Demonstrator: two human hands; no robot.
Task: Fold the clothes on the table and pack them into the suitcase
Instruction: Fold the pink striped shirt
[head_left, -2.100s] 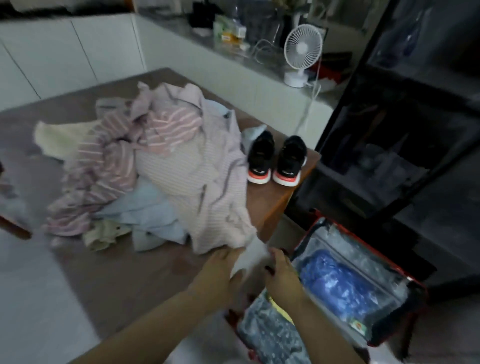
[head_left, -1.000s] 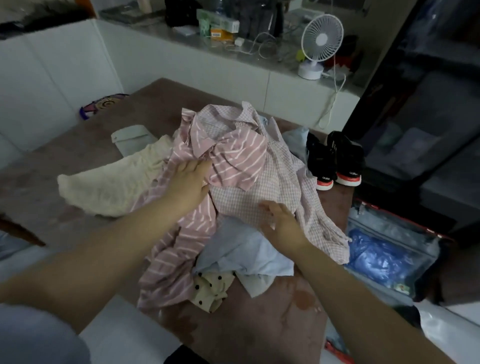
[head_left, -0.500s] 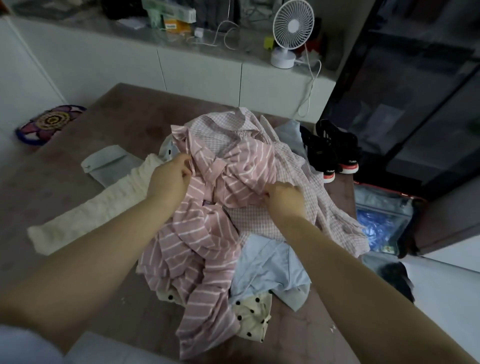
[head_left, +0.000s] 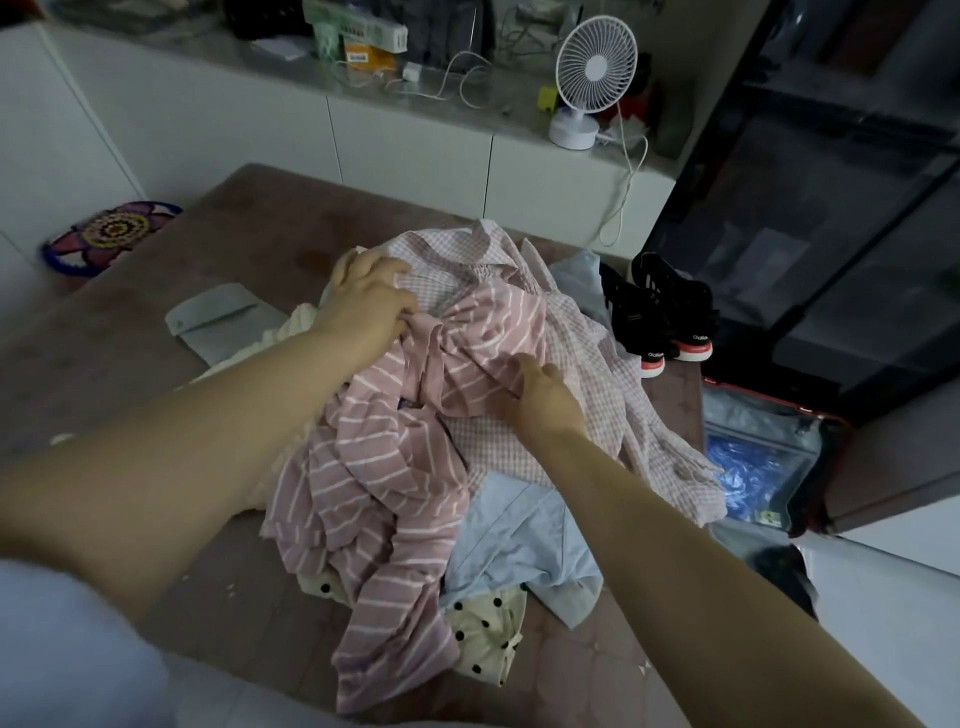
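The striped shirt (head_left: 374, 483) lies crumpled on top of the clothes heap on the worktop (head_left: 249, 239). A checked shirt (head_left: 597, 374) is under it and to its right, with a light blue garment (head_left: 519, 540) and a polka-dot piece (head_left: 483, 634) poking out at its near edge. The open suitcase (head_left: 743, 415) sits well to the right of the striped shirt, lower than the worktop, and the black shoes (head_left: 660, 317) stand between the two.

The left hand (head_left: 371, 304) is at the far end of the striped shirt, its fingers curled. Creases run into the thumb side, so it seems to grip that cloth. The right hand (head_left: 545, 400) lies on the shirt's right-hand fold. Its thumb is hidden, so I cannot tell whether it pinches or only presses.

The step looks like freeing this shirt from the heap. To do it well, find the collar or shoulder seams instead of a random bunch, then lift straight up so the checked shirt stays behind. Shake the shirt flat on the bare worktop left of it before folding. A sleeve may be tangled underneath, so pull slowly.

Half a second ago both hands were tight fists buried in the striped shirt's middle. Now the left has moved to its far end and the right has flattened out lower down.
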